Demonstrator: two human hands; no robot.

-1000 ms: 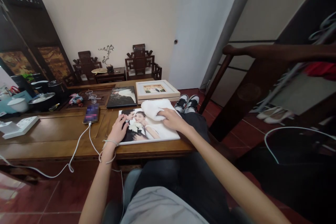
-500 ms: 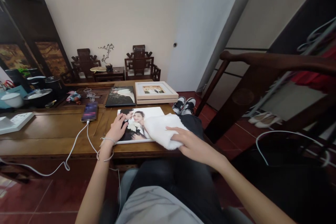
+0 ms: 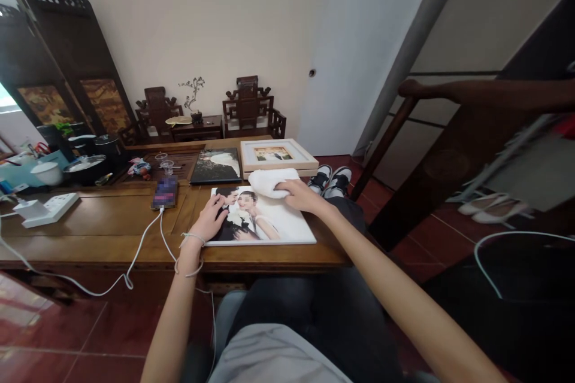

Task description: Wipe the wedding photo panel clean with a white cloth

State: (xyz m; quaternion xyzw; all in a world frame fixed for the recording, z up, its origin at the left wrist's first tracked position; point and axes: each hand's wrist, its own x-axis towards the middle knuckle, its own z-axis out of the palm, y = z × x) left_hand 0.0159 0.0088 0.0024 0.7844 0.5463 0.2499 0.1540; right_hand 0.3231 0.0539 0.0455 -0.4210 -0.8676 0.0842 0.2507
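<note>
A wedding photo panel [image 3: 287,224] with white edges lies flat near the front of the wooden table. My left hand [image 3: 210,218] rests on its left side, fingers spread over the picture. My right hand [image 3: 299,193] grips a white fluffy cloth [image 3: 269,182], which lies against the panel's far edge, right of the middle. Part of the cloth is tucked under my fingers. Just behind the panel are a dark photo panel [image 3: 216,166] and a pale-framed picture [image 3: 309,163], the cloth close to the latter's front.
A phone [image 3: 164,194] on a white charging cable [image 3: 137,251] lies left of the panel. Further left are a power strip [image 3: 56,208], a pan and a white bowl [image 3: 47,173]. A dark wooden chair [image 3: 449,102] stands at the right.
My right hand has moved the cloth from the panel's right side up to its far edge, uncovering the right part of the photo. My left hand stays on the panel. The view has shifted slightly.
</note>
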